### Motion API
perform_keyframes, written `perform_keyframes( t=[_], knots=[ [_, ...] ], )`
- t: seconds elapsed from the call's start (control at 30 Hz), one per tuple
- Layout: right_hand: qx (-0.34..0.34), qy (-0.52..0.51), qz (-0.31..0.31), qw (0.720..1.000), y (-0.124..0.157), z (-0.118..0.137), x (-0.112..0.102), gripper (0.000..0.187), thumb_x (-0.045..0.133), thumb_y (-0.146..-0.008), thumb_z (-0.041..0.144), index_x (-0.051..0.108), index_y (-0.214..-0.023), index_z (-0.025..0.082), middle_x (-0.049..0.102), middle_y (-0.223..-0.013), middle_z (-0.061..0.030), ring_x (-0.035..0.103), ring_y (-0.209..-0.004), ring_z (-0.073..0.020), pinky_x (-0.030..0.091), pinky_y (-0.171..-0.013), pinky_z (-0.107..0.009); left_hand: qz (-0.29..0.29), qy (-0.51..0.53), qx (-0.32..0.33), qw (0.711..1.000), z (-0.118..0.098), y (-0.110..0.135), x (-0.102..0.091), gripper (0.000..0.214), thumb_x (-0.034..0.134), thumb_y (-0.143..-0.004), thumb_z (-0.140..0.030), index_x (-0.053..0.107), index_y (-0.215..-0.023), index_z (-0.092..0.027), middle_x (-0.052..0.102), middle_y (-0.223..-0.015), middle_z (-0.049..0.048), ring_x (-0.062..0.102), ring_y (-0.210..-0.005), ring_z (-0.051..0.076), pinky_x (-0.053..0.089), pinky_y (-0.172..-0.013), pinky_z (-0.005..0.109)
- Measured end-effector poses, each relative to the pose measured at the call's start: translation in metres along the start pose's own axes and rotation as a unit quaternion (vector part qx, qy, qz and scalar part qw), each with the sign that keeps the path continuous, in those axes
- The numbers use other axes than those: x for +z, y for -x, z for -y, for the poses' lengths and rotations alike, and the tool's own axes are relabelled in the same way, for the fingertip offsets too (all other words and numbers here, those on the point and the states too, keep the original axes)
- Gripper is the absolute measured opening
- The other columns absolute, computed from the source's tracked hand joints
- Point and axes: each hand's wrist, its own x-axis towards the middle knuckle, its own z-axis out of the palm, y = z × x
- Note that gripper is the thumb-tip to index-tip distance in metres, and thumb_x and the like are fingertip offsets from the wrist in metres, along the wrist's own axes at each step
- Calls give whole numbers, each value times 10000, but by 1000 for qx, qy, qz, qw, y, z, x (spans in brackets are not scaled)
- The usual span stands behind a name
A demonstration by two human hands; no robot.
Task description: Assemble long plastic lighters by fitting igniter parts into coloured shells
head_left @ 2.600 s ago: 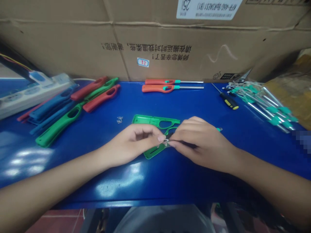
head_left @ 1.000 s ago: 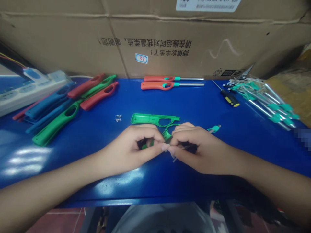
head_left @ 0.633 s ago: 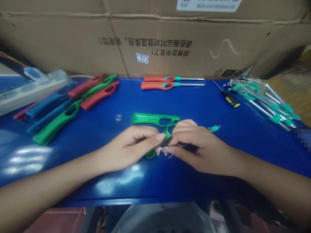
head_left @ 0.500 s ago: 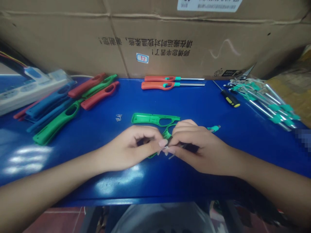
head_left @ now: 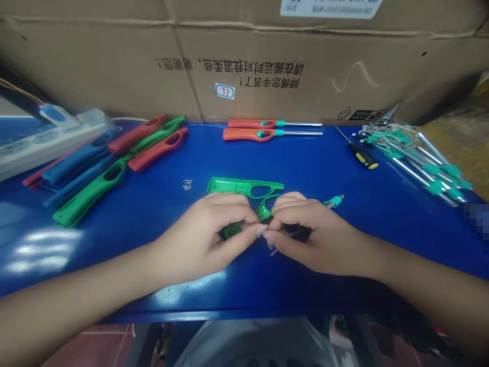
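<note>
Above the middle of the blue table, my left hand (head_left: 219, 237) and my right hand (head_left: 311, 234) meet, thumbs and fingers pinched together. What sits between the fingertips is tiny and mostly covered. A thin clear tube (head_left: 273, 251) pokes out below my right thumb. Behind the fingers is a green lighter shell half (head_left: 263, 209), partly hidden; a dark piece shows beside it. Just beyond lies another green shell half (head_left: 229, 185), its hollow side up. Past my right knuckles, a teal collar with a metal tip (head_left: 334, 201) sticks out.
Small pins (head_left: 187, 184) lie left of centre. Red, blue and green lighter shells (head_left: 89, 196) pile up at left beside a power strip (head_left: 57, 137). Two orange lighters (head_left: 248, 134) rest before a cardboard box (head_left: 244, 51). A screwdriver (head_left: 362, 155) and metal-tube nozzles (head_left: 424, 163) are at right.
My fingertips have drawn closer together and slightly up; the white strand seen between them is now hidden. The teal collar has tilted a little, and the clear tube has shifted right.
</note>
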Motion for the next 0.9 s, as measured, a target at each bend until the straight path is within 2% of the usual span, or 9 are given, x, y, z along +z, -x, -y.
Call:
perform_keyframes(
  t=[0.17,0.3,0.43,0.63,0.9],
  knots=[
    [42,10,2,999,1,5,1,232,621,-947,169,639,-716,170,602,-691,41,555,-708,-96,399,-795,-301,-4,-122,45,991,-2,4,0,173,580,-1006,-240,685,-896,-157,671,-835,26,601,-814,170,361,-738,331],
    [46,13,5,999,2,7,2,198,633,-931,160,644,-734,172,594,-682,50,546,-703,-94,393,-804,-302,-8,-137,46,989,-2,5,0,174,561,-1015,-237,680,-913,-161,672,-852,23,606,-815,169,361,-734,330],
    [-7,47,-17,999,1,5,2,140,680,-883,127,634,-759,172,558,-666,65,522,-696,-95,378,-822,-321,4,-88,15,996,1,3,1,175,565,-1016,-234,660,-884,-167,662,-829,2,604,-801,151,395,-759,312],
    [-64,124,-17,990,1,-1,3,150,596,-965,157,661,-830,154,570,-711,26,534,-753,-130,366,-851,-372,4,-74,-10,997,5,1,1,213,570,-1010,-253,644,-834,-160,631,-798,3,584,-757,146,414,-747,300],
    [-86,215,14,973,2,2,4,270,541,-1005,178,700,-789,143,584,-716,1,511,-753,-147,357,-927,-405,44,-153,11,987,4,3,4,246,526,-1020,-256,649,-829,-161,611,-805,14,580,-788,177,399,-775,338]
  ],
)
